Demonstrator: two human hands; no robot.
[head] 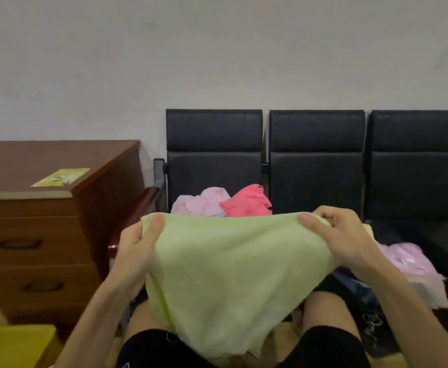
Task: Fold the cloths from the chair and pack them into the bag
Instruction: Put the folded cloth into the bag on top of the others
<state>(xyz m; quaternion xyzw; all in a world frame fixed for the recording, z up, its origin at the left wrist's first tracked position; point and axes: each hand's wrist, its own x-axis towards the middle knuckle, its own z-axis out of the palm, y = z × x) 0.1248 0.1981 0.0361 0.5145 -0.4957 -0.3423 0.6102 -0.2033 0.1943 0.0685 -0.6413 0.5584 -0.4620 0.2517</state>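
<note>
Left hand (138, 241): pinches the green cloth (225, 274) at its top left corner.
Right hand (339, 235): grips the opposite top corner.
Pink cloths (223, 203): heaped beyond both hands.

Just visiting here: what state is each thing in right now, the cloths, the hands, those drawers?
green cloth: held up, spread open, hanging down.
left hand: pinches the cloth's top left corner.
right hand: grips its top right corner.
pale pink cloth: crumpled on the chair.
coral cloth: crumpled, touching the pink one.
drawers: shut.
</note>
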